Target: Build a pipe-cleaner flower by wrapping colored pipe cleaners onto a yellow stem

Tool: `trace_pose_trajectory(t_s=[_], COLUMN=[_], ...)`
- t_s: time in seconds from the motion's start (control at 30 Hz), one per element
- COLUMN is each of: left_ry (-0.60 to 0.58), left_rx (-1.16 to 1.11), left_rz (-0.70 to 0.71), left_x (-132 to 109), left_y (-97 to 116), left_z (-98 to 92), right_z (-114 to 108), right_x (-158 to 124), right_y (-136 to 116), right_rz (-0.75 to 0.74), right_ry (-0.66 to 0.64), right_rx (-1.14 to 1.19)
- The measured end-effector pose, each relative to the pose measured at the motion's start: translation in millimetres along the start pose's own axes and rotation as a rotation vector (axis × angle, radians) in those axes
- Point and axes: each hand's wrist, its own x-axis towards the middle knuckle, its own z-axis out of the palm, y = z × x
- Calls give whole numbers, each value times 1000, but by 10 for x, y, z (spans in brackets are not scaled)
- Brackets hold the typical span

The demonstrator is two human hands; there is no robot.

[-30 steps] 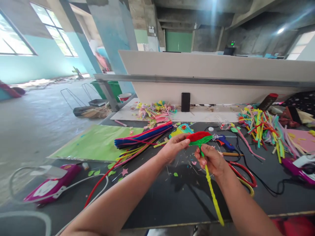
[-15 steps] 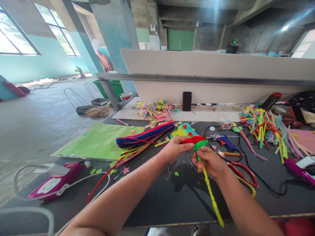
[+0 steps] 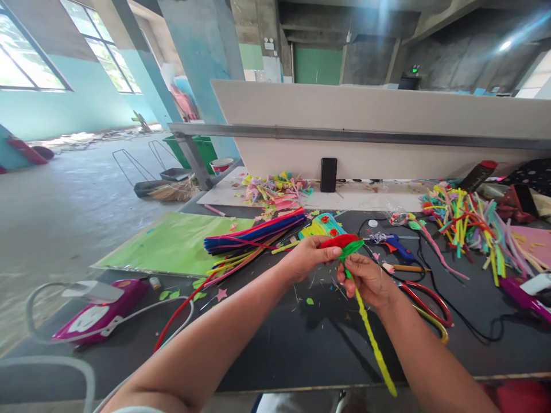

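Above the dark table I hold a flower made of fuzzy pipe cleaners. Its red head (image 3: pixel 344 240) points sideways, with a bright green leaf-like piece (image 3: pixel 352 249) against it. My left hand (image 3: pixel 306 259) pinches the red head between thumb and fingers. Closed just under the green part, my right hand (image 3: pixel 367 280) grips the stem, where a bit of green shows between the fingers. Below that hand the yellow fuzzy stem (image 3: pixel 373 338) hangs down at a slant towards the table's front edge. The fingertips partly hide the joint between head and stem.
Right of my hands lie a blue glue gun (image 3: pixel 398 248), red-handled scissors (image 3: pixel 443 307) and a heap of pipe cleaner pieces (image 3: pixel 465 221). A bundle of long pipe cleaners (image 3: pixel 253 234) and a purple power strip (image 3: pixel 107 310) with cables lie left. A phone (image 3: pixel 328 175) stands behind.
The green leaf-like piece and the red head have tilted slightly. Both hands keep their hold in nearly the same place; the whole view has shifted a little.
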Motion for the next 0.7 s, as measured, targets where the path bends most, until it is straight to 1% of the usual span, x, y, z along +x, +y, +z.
trace_pose_trajectory(t_s=[0.1,0.13,0.2,0.27,0.37,0.5,0.57,0.7], left_ry=[-66,-66,-29,7,22,22,24,30], left_rx=[47,57,77,93,113,114,96,9], left_rz=[-40,-48,-42,-28,-15,-36,-46,-69], left_x=[-4,-3,6,19,35,36,32,30], left_y=[23,23,12,-8,-31,-27,-28,-76], left_z=[-8,-14,-35,-63,-95,-92,-75,-37], right_z=[-4,-8,-21,-40,-67,-68,-47,22], right_x=[-6,-9,-13,-13,-5,20,39,69], right_y=[-1,-5,-13,-20,-20,10,37,89], right_rz=[27,45,63,31,-27,-12,-31,-128], right_ry=[-15,-24,-18,23,69,113,153,229], right_rx=[7,4,3,-1,-58,-149,-165,-181])
